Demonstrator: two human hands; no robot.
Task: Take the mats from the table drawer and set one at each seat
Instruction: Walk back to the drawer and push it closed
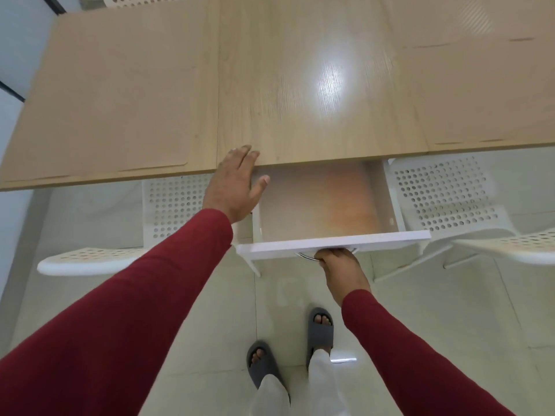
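Drawer open under table edge, right hand gripping handle.

You're looking down on a light wood-grain tabletop, a bright patch of light glaring off its middle. White perforated chairs sit tucked at the near edge, one on each side of you, another peeking in at the far side. Under your feet, glossy pale floor tiles. Pale wall with dark trim at far left.
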